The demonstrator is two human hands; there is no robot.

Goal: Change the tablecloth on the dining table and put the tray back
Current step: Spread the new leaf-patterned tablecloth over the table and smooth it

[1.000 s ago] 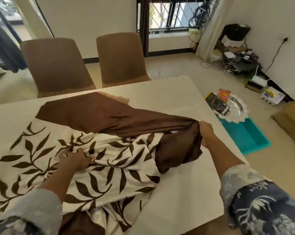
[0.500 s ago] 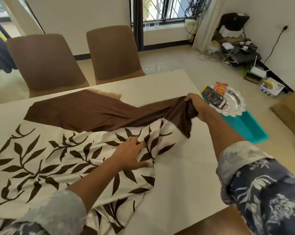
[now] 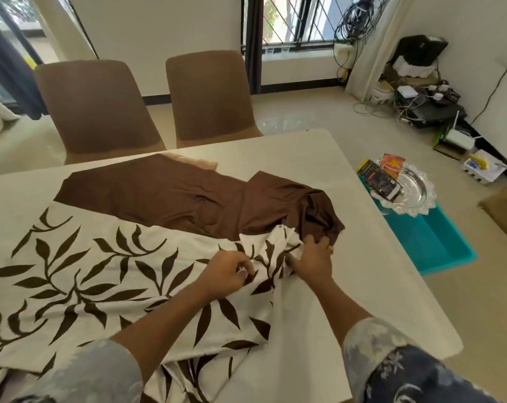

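Right now the left hand [image 3: 229,274] and the right hand [image 3: 313,258] both pinch bunched folds at the tablecloth's [image 3: 101,271] right end. Its length runs leftward across the counter [image 3: 363,286], with uncovered surface beyond the nearer right hand, and the tray [image 3: 418,209] waits on a teal tub [image 3: 432,242] farther right

Soft daylight enters through the barred window [image 3: 293,21] at the back and the glass at the far left, so the room is bright and even, with a pale sheen on the floor [image 3: 275,123] behind the chairs and only faint, diffuse shadows in the folds of the tablecloth [image 3: 86,271]. The centre is fairly sharp, though the leaf print looks slightly smeared. The wide lens bows the table [image 3: 377,271] edge and the walls, and the sleeves [image 3: 421,373] at the bottom edge are soft and blurred.
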